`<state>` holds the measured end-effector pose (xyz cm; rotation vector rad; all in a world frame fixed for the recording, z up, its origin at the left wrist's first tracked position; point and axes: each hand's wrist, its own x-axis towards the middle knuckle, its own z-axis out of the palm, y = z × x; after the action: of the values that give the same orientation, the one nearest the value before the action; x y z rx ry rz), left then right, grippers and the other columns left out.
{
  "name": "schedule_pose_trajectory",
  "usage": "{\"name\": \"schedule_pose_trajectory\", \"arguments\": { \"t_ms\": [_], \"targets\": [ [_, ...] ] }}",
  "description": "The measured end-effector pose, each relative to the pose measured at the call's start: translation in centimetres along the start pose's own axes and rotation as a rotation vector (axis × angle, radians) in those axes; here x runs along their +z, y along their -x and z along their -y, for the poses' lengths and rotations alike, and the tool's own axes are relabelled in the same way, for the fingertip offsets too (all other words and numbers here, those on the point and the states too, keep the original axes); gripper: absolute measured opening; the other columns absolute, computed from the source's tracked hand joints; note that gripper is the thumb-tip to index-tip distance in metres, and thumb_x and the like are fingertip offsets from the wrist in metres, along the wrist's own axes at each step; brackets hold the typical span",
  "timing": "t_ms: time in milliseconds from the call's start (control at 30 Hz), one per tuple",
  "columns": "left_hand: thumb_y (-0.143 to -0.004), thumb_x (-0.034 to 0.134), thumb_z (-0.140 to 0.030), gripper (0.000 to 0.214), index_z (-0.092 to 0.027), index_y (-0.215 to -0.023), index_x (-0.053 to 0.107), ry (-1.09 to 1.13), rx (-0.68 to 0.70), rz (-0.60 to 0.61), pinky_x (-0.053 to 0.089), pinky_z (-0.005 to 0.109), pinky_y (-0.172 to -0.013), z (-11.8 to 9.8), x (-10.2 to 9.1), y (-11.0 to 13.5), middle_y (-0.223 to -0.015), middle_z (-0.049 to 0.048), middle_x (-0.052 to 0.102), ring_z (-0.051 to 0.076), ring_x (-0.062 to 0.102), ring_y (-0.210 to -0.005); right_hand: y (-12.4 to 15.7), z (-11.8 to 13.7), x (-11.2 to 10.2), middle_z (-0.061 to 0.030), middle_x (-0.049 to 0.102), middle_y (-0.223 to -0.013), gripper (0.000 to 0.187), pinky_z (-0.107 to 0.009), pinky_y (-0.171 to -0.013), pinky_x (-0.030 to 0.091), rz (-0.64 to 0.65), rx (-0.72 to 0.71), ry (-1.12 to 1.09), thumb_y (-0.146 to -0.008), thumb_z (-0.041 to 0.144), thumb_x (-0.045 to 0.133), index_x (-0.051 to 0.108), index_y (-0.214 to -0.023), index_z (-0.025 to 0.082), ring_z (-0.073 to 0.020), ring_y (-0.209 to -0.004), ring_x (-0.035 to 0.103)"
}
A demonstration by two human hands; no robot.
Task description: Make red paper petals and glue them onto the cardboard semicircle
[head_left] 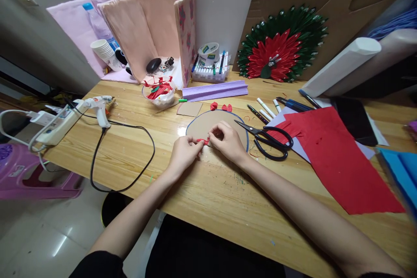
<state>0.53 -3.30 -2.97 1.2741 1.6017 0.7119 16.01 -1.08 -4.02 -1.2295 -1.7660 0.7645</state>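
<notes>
A small strip of red crepe paper [202,141] is pinched between my left hand [185,152] and my right hand [228,140], with the fingers of both closed on it. Under my hands lies a rounded cardboard piece [208,120] with a blue outline, partly covered by them. Small crumpled red paper pieces [222,107] sit at its far edge. Black-handled scissors [269,137] lie just right of the cardboard, blades pointing left. Beyond them, a large sheet of red crepe paper [339,156] spreads over the right side of the table.
At left are a glue gun [100,110], its looped black cord and a power strip [63,121]. A bowl of red scraps [159,95], a purple paper strip [215,90] and a marker box [211,71] stand behind. A red-green paper fan decoration [282,47] leans at the back.
</notes>
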Motion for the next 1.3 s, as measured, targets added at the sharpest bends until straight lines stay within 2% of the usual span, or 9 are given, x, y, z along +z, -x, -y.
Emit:
{"name": "schedule_pose_trajectory", "arguments": {
  "t_ms": [300, 433, 533, 667, 900, 1067, 1133, 1200, 1300],
  "targets": [
    [-0.078, 0.051, -0.041, 0.027, -0.017, -0.071, 0.061, -0.277, 0.124, -0.113, 0.039, 0.025, -0.054, -0.1, -2.5, -0.2, -0.052, 0.0002, 0.062, 0.015, 0.057, -0.05, -0.2, 0.1, -0.1, -0.0007, 0.053, -0.075, 0.005, -0.025, -0.062, 0.04, 0.007, 0.018, -0.008, -0.076, 0.015, 0.052, 0.054, -0.072, 0.018, -0.0137, -0.069, 0.051],
    [-0.081, 0.05, -0.038, 0.024, -0.017, -0.085, 0.06, -0.361, 0.267, -0.178, 0.043, 0.027, -0.063, -0.7, -3.5, -1.3, -0.077, 0.0048, 0.066, 0.017, 0.061, -0.067, -0.8, 0.7, -2.5, -0.0012, 0.055, -0.074, 0.006, -0.026, -0.064, 0.04, 0.052, 0.044, 0.074, -0.078, 0.018, 0.052, 0.055, -0.072, 0.018, -0.0145, -0.07, 0.052],
    [-0.08, 0.052, -0.033, 0.024, -0.014, -0.092, 0.059, -0.445, 0.364, -0.219, 0.044, 0.032, -0.077, -1.1, -3.6, -3.1, -0.097, 0.012, 0.062, 0.02, 0.059, -0.085, 0.0, 0.9, -5.1, -0.0018, 0.058, -0.075, 0.006, -0.027, -0.062, 0.038, 0.158, 0.164, 0.202, -0.078, 0.021, 0.05, 0.054, -0.075, 0.019, -0.0149, -0.067, 0.053],
    [-0.076, 0.056, -0.035, 0.031, -0.011, -0.095, 0.059, -0.39, 0.245, -0.117, 0.043, 0.035, -0.079, -1.6, -3.4, -5.8, -0.093, 0.0125, 0.063, 0.023, 0.058, -0.088, 2.5, 0.5, -6.9, 0.0005, 0.055, -0.064, 0.013, -0.026, -0.054, 0.034, 0.3, 0.359, 0.331, -0.08, 0.028, 0.048, 0.05, -0.07, 0.02, -0.0149, -0.058, 0.051],
    [-0.068, 0.061, -0.05, 0.037, -0.013, -0.072, 0.066, -0.121, 0.219, 0.154, 0.044, 0.027, -0.056, -3.3, -4.0, -6.8, -0.062, 0.0029, 0.063, 0.018, 0.058, -0.058, 4.2, -0.4, -6.2, 0.0007, 0.053, -0.07, 0.011, -0.028, -0.059, 0.04, 0.177, 0.312, 0.196, -0.082, 0.029, 0.047, 0.048, -0.075, 0.02, -0.0151, -0.065, 0.051],
    [-0.068, 0.059, -0.056, 0.043, -0.013, -0.071, 0.065, 0.137, 0.29, 0.043, 0.046, 0.028, -0.059, -3.1, -4.7, -6.8, -0.067, 0.0036, 0.065, 0.019, 0.058, -0.065, 4.1, -1.4, -6.2, -0.0047, 0.052, -0.088, 0.025, -0.032, -0.066, 0.049, -0.201, 0.296, 0.004, -0.08, 0.04, 0.055, 0.045, -0.092, 0.021, -0.0163, -0.072, 0.055],
    [-0.067, 0.059, -0.058, 0.047, -0.013, -0.077, 0.066, 0.179, 0.316, -0.006, 0.047, 0.028, -0.063, -2.8, -5.3, -7.1, -0.074, 0.0053, 0.067, 0.02, 0.059, -0.072, 3.8, -1.7, -6.0, -0.0077, 0.053, -0.096, 0.034, -0.034, -0.069, 0.05, -0.278, 0.328, -0.036, -0.078, 0.045, 0.058, 0.044, -0.098, 0.021, -0.0178, -0.076, 0.057],
    [-0.068, 0.058, -0.059, 0.049, -0.012, -0.082, 0.065, 0.234, 0.33, -0.058, 0.047, 0.028, -0.066, -2.7, -6.0, -7.3, -0.079, 0.006, 0.068, 0.021, 0.06, -0.076, 3.3, -1.7, -5.7, -0.0087, 0.055, -0.098, 0.041, -0.035, -0.069, 0.051, -0.244, 0.37, -0.129, -0.075, 0.049, 0.059, 0.045, -0.1, 0.021, -0.0184, -0.077, 0.058],
    [-0.073, 0.056, -0.055, 0.045, -0.013, -0.083, 0.065, 0.278, 0.381, -0.106, 0.048, 0.027, -0.071, -3.0, -6.4, -6.9, -0.083, 0.0055, 0.069, 0.019, 0.061, -0.079, 2.4, -1.1, -5.2, -0.0086, 0.061, -0.093, 0.042, -0.032, -0.06, 0.05, -0.072, 0.434, -0.412, -0.078, 0.056, 0.051, 0.049, -0.097, 0.019, -0.0167, -0.07, 0.06]
  ]
}}
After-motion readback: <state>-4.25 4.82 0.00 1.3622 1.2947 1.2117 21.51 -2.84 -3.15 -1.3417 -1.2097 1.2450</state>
